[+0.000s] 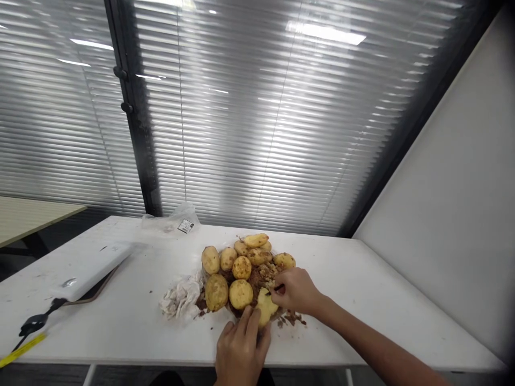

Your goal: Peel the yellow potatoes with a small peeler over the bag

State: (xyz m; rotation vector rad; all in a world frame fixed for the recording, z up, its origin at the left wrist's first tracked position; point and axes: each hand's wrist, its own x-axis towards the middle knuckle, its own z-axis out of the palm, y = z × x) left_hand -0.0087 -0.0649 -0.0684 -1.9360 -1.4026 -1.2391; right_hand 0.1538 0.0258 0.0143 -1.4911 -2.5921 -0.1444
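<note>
My left hand [243, 343] is closed around the near end of a potato [265, 305] whose pale yellow flesh is bare on top. Against the far side of that potato, my right hand [295, 289] grips a small tool [279, 290] with dark and red parts; most of it is hidden by the fingers, so I cannot tell its kind. Just beyond both hands lies a heap of potatoes [216, 292], some with brown skin and some partly bare. Brown peelings [261, 276] lie among them, and a few scraps [292, 318] are scattered by my right wrist.
Crumpled white tissue [181, 297] sits left of the heap. A clear plastic bag [177, 219] with a label lies at the back of the white table [362, 316]. At left are a white device [94, 269] with a strap and a yellow band [22, 350]. Blinds and a wall stand behind.
</note>
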